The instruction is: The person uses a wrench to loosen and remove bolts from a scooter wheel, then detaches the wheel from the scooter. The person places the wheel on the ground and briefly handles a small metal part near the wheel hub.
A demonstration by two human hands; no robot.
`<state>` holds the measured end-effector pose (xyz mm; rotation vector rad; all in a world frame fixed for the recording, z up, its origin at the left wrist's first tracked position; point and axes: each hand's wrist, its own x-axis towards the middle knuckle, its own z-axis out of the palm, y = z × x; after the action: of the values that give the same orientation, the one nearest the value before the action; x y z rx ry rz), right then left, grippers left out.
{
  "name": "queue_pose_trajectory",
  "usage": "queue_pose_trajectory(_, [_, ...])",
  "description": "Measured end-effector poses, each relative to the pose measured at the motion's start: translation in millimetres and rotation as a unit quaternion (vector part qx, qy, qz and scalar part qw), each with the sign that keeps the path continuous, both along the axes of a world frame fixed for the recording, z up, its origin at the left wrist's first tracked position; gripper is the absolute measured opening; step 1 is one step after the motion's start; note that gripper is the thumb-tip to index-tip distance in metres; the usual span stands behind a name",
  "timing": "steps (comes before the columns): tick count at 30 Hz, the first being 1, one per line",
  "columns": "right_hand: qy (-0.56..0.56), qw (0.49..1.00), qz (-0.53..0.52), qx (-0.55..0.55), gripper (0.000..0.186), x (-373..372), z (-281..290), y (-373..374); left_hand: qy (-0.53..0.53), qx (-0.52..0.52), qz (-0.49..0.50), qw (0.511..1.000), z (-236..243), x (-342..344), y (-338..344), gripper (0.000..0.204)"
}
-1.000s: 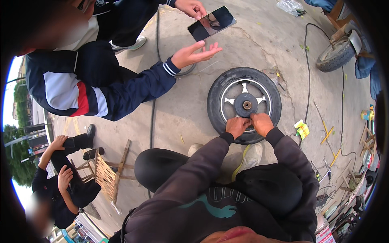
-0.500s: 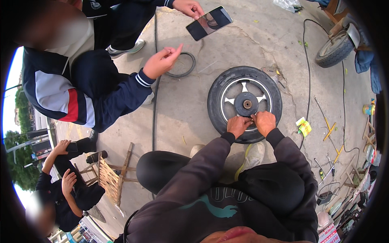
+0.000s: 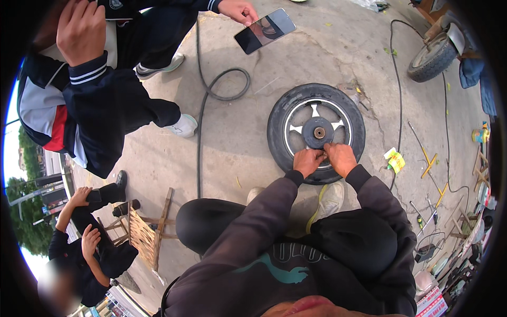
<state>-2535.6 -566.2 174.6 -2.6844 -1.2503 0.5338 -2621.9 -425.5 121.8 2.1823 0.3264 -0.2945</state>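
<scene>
A scooter-type wheel lies flat on the ground before me, its black tyre (image 3: 281, 109) around a pale spoked rim (image 3: 315, 109). At its middle is a dark round hub (image 3: 320, 133) with a brass-coloured bushing. My left hand (image 3: 308, 161) and my right hand (image 3: 341, 158) meet over the near part of the rim, just below the hub. Thumbs and fingertips of both are pinched together there. Something small between them is mostly covered by the fingers, so I cannot tell its kind.
To the left a person holds a phone (image 3: 265, 31) near the wheel. A black hose (image 3: 199, 153) loops over the concrete. At right lie a yellow-green packet (image 3: 394, 160), yellow-handled tools (image 3: 430, 166) and another wheel (image 3: 432, 62). A second person sits by a woven stool (image 3: 143, 239).
The person on the left has raised the pointing hand away from the wheel, towards the upper left, uncovering the hose loop. My hands stay pinched at the same part of the rim.
</scene>
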Motion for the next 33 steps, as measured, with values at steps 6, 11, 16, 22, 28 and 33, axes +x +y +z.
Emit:
queue_pose_trajectory(6, [0.063,0.989,-0.129,-0.034,0.024,1,15,7,0.0,0.008,-0.013,1.0,-3,-1,4,0.023])
queue_pose_trajectory(11, [0.049,0.992,-0.118,0.002,0.024,-7,5,5,0.002,0.018,-0.011,1.0,-1,0,2,0.022])
queue_pose_trajectory(16, [0.009,0.999,-0.046,0.007,0.016,-8,0,7,0.018,0.017,-0.038,0.999,-1,-1,4,0.022])
queue_pose_trajectory(22, [-0.004,1.0,0.007,-0.013,0.011,-7,-5,10,0.04,0.01,-0.048,0.998,-7,0,9,0.026])
queue_pose_trajectory(28, [-0.002,0.998,0.042,0.057,0.01,-2,-3,-1,0.063,-0.019,-0.045,0.997,-3,4,9,0.027])
queue_pose_trajectory(33, [0.057,0.995,-0.017,0.086,0.017,-5,4,6,0.045,0.017,-0.042,0.998,-8,2,11,0.025])
